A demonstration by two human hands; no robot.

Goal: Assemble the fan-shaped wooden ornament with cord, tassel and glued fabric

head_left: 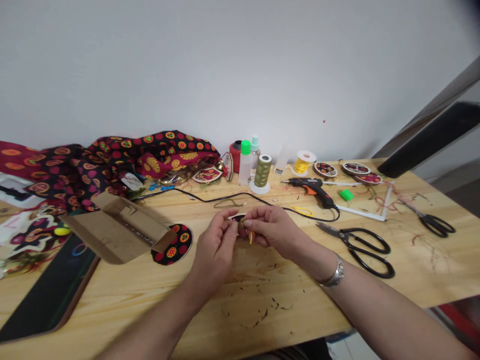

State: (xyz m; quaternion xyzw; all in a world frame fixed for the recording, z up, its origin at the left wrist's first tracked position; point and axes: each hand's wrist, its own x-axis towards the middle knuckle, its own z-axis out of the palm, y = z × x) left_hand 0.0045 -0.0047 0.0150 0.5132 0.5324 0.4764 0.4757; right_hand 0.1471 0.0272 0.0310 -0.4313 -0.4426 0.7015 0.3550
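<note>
My left hand and my right hand meet over the table's middle, both with fingers pinched. Between them is a small fabric ornament with dark red cloth and a pale rim, mostly covered by my fingers. The left hand grips its near side. At its right edge my right thumb and forefinger press on a bit of olive thread. A short yellow cord hangs below the right fingertips. Left of my hands, a round black patterned fabric piece lies partly under an open cardboard box.
Black-handled scissors, a glue gun with its cable, and smaller scissors lie right. Behind stand an olive thread spool, a green-capped bottle and a yellow cord spool. Patterned cloth and a phone are left.
</note>
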